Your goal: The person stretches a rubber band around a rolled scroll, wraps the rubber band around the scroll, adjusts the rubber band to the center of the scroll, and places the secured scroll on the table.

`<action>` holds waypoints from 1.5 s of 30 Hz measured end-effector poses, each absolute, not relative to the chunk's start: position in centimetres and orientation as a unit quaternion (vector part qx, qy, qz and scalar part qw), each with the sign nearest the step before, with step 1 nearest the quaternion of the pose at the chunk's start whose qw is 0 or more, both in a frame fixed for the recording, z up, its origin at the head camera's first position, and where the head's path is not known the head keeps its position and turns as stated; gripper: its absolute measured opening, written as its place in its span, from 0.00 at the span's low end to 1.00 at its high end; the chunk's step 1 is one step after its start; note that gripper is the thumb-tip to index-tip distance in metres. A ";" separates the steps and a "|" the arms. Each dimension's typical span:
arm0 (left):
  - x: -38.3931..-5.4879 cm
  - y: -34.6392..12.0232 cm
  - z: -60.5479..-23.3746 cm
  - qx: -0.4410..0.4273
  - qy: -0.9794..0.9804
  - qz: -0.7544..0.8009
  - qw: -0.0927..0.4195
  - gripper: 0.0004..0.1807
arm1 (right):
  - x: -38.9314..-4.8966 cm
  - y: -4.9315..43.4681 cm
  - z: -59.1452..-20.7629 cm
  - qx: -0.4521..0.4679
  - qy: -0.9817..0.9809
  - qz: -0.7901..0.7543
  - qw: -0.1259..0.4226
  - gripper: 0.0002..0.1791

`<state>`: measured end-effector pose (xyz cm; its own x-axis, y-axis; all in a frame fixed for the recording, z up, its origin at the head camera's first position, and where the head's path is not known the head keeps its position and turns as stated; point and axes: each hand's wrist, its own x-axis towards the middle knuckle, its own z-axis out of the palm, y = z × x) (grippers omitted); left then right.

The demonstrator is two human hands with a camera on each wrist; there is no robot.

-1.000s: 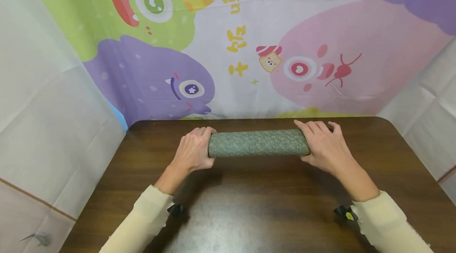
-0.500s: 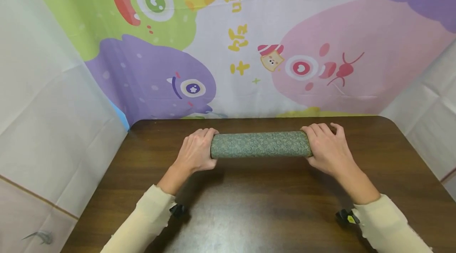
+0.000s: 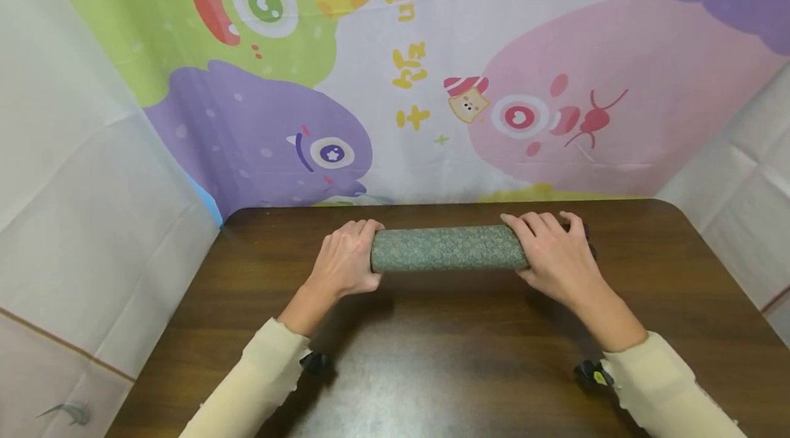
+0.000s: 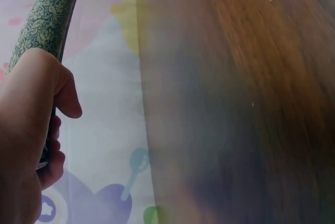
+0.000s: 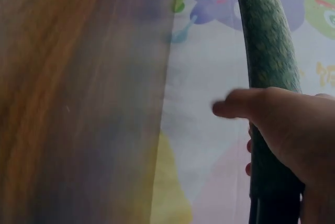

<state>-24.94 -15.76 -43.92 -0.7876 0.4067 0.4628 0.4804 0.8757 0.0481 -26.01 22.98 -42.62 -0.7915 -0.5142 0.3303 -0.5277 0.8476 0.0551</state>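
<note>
A long, slightly flattened object covered in a green floral pattern (image 3: 449, 249) is held level above the far part of the table; its exact kind is unclear. My left hand (image 3: 345, 256) grips its left end, fingers curled over the far side, as the left wrist view also shows on the floral surface (image 4: 46, 22). Near the other end my right hand (image 3: 558, 256) holds it, and a dark end part (image 5: 276, 208) sticks out past that hand. In the right wrist view the thumb of the right hand (image 5: 293, 124) stands away from the patterned surface.
Below lies a dark brown wooden table (image 3: 432, 356) with rounded far corners. A cloth printed with cartoon monsters (image 3: 420, 164) hangs behind its far edge. Pale sheets (image 3: 92, 184) hang at both sides. Dark wrist devices (image 3: 594, 376) sit by the cream sleeves (image 3: 660, 383).
My left hand has shifted slightly to the right. After a small move right, my right hand has come back left, so the hands are a little closer together on the green object.
</note>
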 end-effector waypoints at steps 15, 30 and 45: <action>-24.7 -16.5 -43.9 -0.234 -0.944 -0.090 0.216 0.37 | -26.0 24.3 -42.7 0.257 -0.948 0.049 0.180 0.50; -24.7 -16.0 -44.6 -0.239 -0.944 -0.083 0.214 0.37 | -25.6 22.4 -43.5 0.279 -0.940 0.018 0.194 0.51; -24.6 -16.4 -43.6 -0.230 -0.945 -0.085 0.217 0.38 | -26.0 24.0 -42.6 0.242 -0.950 0.051 0.191 0.55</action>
